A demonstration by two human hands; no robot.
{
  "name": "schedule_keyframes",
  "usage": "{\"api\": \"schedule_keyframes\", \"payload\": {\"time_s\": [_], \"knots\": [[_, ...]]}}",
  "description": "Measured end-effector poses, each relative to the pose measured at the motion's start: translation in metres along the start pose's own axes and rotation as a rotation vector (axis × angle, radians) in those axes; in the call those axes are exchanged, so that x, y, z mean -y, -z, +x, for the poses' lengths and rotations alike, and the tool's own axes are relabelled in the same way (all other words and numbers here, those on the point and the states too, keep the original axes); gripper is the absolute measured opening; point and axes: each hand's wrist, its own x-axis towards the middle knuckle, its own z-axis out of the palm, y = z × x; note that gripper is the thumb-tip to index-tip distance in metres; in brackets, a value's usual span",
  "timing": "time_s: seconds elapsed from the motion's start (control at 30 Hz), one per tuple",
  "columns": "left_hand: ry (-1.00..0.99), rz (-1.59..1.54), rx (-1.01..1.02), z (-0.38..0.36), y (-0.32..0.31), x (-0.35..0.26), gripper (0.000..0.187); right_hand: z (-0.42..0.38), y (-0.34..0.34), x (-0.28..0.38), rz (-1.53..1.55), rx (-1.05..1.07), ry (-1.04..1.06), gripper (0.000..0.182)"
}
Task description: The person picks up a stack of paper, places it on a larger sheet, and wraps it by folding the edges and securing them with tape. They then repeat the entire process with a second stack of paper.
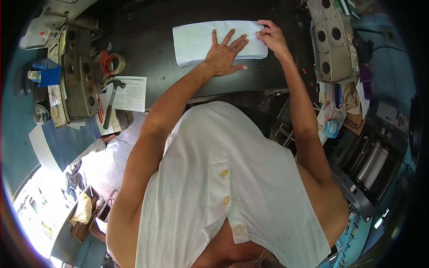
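Observation:
A white sheet of paper [192,42] lies lengthwise on the dark tabletop, its near edge curling up slightly and faint creases running across it. My left hand [223,56] is spread flat on the paper, fingers fanned and pointing away from me, the thumb reaching past the near edge. At the paper's right end my right hand [272,38] has its thumb and fingers closed on the edge, with the index finger stretched along the far corner.
Left of the paper are a claw hammer [112,100], a printed page [134,94] and tape rolls [114,64]. Metal blocks with round holes flank the tabletop, one on the left [80,71] and another on the right [333,40]. A machine with rollers [373,165] stands at lower right.

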Motion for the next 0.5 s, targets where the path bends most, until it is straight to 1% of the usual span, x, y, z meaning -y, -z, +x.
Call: {"api": "schedule_keyframes", "payload": {"time_s": [0.1, 0.23, 0.3, 0.4, 0.5], "knots": [[-0.012, -0.008, -0.009, -0.002, -0.001, 0.003, 0.083, 0.011, -0.012, -0.009, -0.250, -0.017, 0.116, 0.051], [-0.026, -0.033, -0.040, -0.003, -0.005, 0.005, 0.084, 0.013, -0.018, -0.012, -0.267, -0.033, 0.067, 0.056], [-0.010, -0.054, -0.022, -0.004, -0.004, 0.003, 0.084, 0.012, -0.019, -0.010, -0.271, -0.041, 0.035, 0.057], [0.002, -0.052, 0.002, -0.003, -0.001, 0.001, 0.085, 0.012, -0.020, -0.009, -0.323, -0.064, 0.002, 0.057], [0.004, -0.028, 0.004, -0.003, -0.001, 0.001, 0.085, 0.015, -0.018, -0.012, -0.402, -0.085, -0.037, 0.062]]}}
